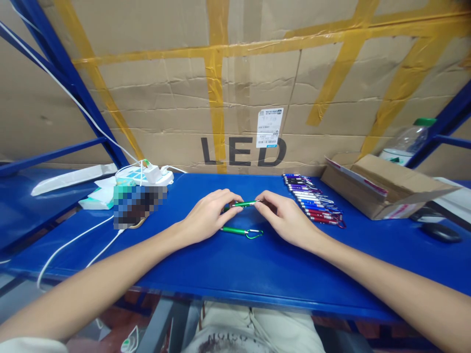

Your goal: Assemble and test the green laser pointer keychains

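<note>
Between my two hands a slim green penlight [245, 204] with silver parts is held level above the blue table. My left hand [209, 215] is closed on its left end, thumb and fingers pinching it. The fingertips of my right hand [285, 215] pinch the other end. Just below, a second green penlight [235, 230] lies on the table, its green carabiner clip pointing right. To the right of my right hand, a row of similar penlights [312, 201] in purple, black, silver, blue and red lies side by side with clips to the right.
An open cardboard box [371, 191] stands at the right, with a plastic bottle [408, 142] behind it and a black computer mouse [440, 232] in front. At left are a white power strip [165, 177], cables and a phone [138, 208]. A large carton [165, 108] walls the back.
</note>
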